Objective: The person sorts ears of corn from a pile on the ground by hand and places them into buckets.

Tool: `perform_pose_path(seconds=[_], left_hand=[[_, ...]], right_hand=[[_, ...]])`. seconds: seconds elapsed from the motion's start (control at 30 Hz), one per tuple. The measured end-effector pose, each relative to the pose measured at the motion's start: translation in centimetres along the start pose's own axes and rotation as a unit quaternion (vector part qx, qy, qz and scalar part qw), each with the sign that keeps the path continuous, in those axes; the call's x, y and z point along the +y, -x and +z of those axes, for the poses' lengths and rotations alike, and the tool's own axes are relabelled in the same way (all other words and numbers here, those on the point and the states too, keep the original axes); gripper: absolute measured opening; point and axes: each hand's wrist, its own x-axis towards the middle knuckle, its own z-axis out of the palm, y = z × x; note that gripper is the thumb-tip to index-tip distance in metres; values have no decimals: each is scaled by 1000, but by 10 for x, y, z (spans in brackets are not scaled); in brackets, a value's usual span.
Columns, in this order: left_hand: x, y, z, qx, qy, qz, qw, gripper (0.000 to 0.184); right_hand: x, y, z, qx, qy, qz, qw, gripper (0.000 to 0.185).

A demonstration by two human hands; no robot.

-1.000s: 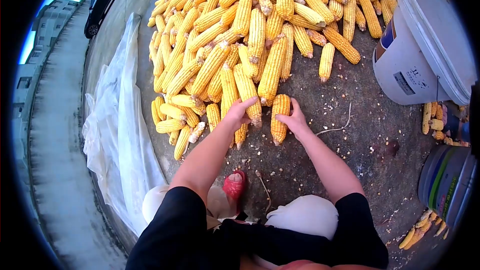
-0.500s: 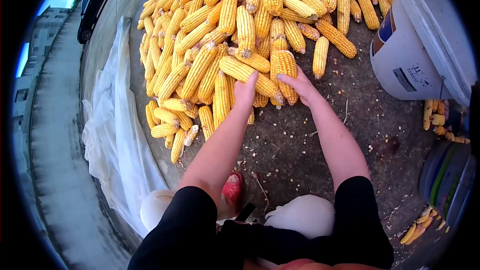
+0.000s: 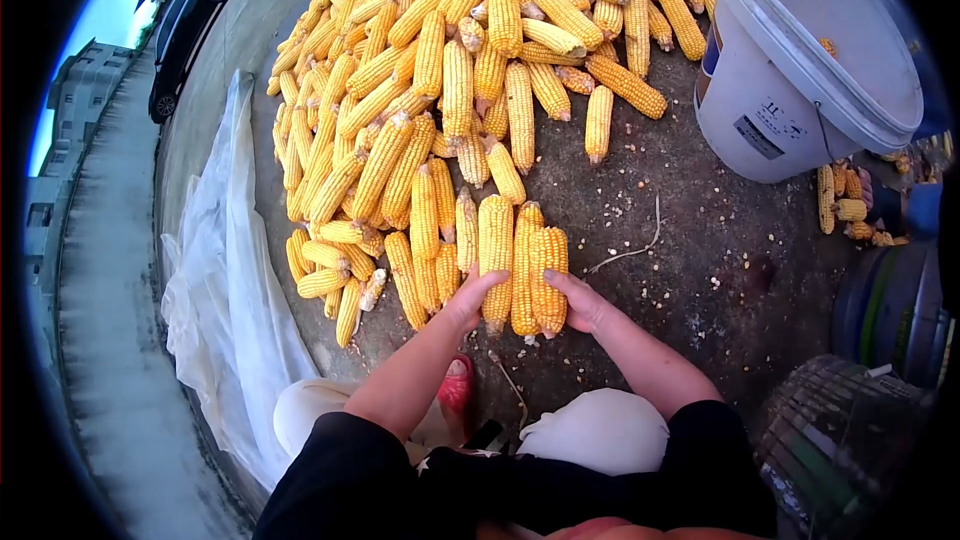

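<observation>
Between my two hands, close in front of my knees, is a bunch of yellow corn cobs: a left cob [image 3: 495, 240], a middle cob [image 3: 523, 285] and a right cob [image 3: 549, 265], side by side. My left hand [image 3: 466, 300] presses on the left cob, its thumb over the front. On the other side my right hand [image 3: 578, 302] clasps the right cob, thumb also in front. The fingers of both hands are mostly hidden behind the cobs. Just beyond lies the large corn pile [image 3: 400, 120], with a loose cob [image 3: 505, 172] at its near edge.
A white bucket [image 3: 770, 110] stands at the upper right. Below it are a dark striped tub [image 3: 880, 305] and a worn basket [image 3: 830, 430]. Clear plastic sheeting [image 3: 225, 290] lies on the left. Kernels dot the ground [image 3: 650, 310]; a car [image 3: 190, 25] is parked far left.
Both hands have drawn back from the pile toward my body with cobs gathered between them. My view has shifted, bringing the bucket's opening and the basket into sight.
</observation>
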Motion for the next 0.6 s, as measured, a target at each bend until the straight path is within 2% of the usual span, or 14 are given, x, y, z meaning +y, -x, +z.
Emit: perform_pose_path(seconds=[0.13, 0.2, 0.23, 0.3, 0.33, 0.4, 0.47, 0.5, 0.53, 0.6], left_hand=[[2, 18, -1, -39, 46, -11, 998, 69], [27, 34, 14, -38, 32, 15, 999, 72], [49, 41, 28, -61, 18, 49, 997, 73], [98, 58, 71, -93, -51, 126, 986, 74], [130, 68, 94, -94, -104, 169, 975, 75], [191, 91, 152, -166, -181, 242, 939, 76], [244, 113, 217, -235, -241, 319, 886, 72], [270, 121, 250, -272, -314, 343, 843, 75], [290, 122, 280, -273, -330, 370, 825, 66], [345, 105, 328, -279, -382, 289, 832, 58]], right_hand=[[7, 28, 28, -26, -12, -61, 998, 65], [-4, 40, 45, -64, 8, -100, 993, 68], [-13, 47, 56, -47, 24, -125, 991, 71], [-47, 63, 83, -75, 63, -234, 967, 74], [-71, 76, 103, -98, 79, -278, 952, 75], [-117, 105, 134, -103, 110, -370, 917, 78], [-169, 135, 167, -92, 130, -502, 850, 79], [-197, 153, 181, -74, 116, -544, 828, 77], [-227, 167, 192, -66, 119, -599, 789, 74], [-279, 186, 198, -40, 113, -675, 728, 80]])
